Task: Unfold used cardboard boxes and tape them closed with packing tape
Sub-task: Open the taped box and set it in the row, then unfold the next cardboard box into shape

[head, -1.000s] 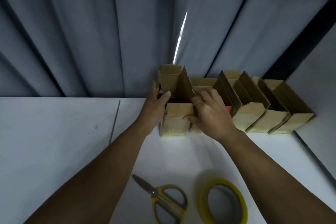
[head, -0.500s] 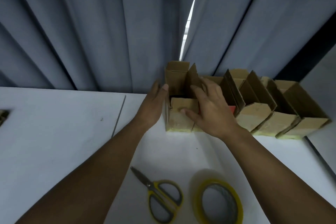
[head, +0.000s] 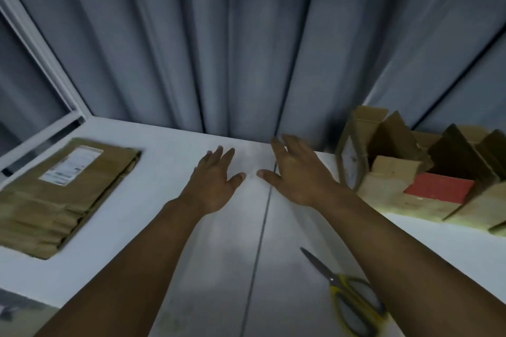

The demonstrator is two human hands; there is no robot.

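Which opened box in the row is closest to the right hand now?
The leftmost box of the row, with the pale label on its side wall facing the right hand; the others stand farther right, beyond it.

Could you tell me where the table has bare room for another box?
Bare table lies between the flattened cardboard stack and the left hand, and down the middle from the right hand to the near edge. The right is crowded: the row of opened boxes, with scissors in front of them.
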